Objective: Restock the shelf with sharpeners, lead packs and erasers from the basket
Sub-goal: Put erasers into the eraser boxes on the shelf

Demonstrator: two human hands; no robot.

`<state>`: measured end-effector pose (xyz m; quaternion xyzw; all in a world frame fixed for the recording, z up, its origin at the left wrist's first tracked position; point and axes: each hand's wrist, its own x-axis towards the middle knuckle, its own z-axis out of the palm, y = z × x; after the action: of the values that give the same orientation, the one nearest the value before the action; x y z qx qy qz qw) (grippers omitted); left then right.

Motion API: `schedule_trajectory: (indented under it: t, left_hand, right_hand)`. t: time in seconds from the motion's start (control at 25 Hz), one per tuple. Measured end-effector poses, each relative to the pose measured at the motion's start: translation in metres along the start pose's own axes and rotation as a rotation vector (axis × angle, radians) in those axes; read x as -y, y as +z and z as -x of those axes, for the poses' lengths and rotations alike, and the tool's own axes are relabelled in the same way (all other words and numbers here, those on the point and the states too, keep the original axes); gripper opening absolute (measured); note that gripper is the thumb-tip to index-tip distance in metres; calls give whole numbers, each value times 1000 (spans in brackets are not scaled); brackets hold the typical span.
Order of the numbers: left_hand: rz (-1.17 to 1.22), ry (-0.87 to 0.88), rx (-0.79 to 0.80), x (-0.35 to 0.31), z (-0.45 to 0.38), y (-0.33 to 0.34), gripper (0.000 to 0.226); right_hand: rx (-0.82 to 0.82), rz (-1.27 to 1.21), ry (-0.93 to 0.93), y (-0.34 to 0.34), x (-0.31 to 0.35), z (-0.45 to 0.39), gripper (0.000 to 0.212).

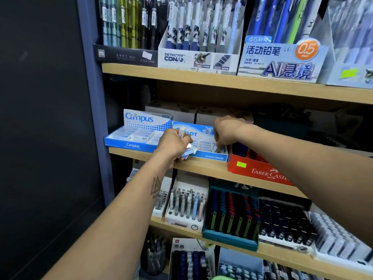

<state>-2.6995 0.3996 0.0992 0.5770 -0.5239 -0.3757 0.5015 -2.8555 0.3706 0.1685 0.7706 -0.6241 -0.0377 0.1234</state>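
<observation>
Head view: your left hand (174, 145) sits at centre frame, fingers curled round a small bunch of erasers (186, 142), one poking up above the knuckles and others showing blue-and-white below the palm. That hand hovers at the front lip of the middle shelf (201, 168), just in front of the Pilot box (203, 146).

Your right hand (223, 131) reaches in from the right, fingers pointed down into the right end of the Pilot box, pinching a single eraser (220, 148) there. The eraser stands at the box's right wall, touching the row already inside.

The Pilot box is blue, marked PLASTIC ERASER on its front edge, and stands on the middle shelf between the Campus box (133, 136) on the left of the frame and a red Faber-Castell box (260, 168) on the right. The Campus box holds white erasers lying flat.

On the top shelf (222, 81), in the upper part of the frame, stand display boxes of pens and mechanical pencils (193, 27). On the lower shelf (262, 251), below your arms, sit racks of pencils and a teal box (230, 215) of dark pens. A dark panel (40, 118) fills the left side of the frame. You cannot see the basket in this view.
</observation>
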Motion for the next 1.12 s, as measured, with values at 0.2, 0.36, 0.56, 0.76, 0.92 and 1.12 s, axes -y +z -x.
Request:
schedule_trajectory:
  t: [0.2,0.36,0.56,0.76,0.92,1.12]
  left_hand:
    - [-4,-10,3,3,-4,0,15]
    - [-3,-7,7,4,-4,0,16]
    - [45,-7,15,7,-5,0,15]
    - [72,19,39,4,2,1,16]
    - [51,6,44,3,1,-1,15]
    - [59,25,35,4,2,-1,9]
  right_hand:
    - [99,218,-86,0,5,6,44]
    - [84,250,-107,8,10,5,32]
    - [-26,287,-185,14,15,8,15]
    - [-64,-743,-132,-9,19,7,23]
    - [35,-1140,-365,-10,26,15,24]
    - [-122,-1264,-256,-9,21,12,16]
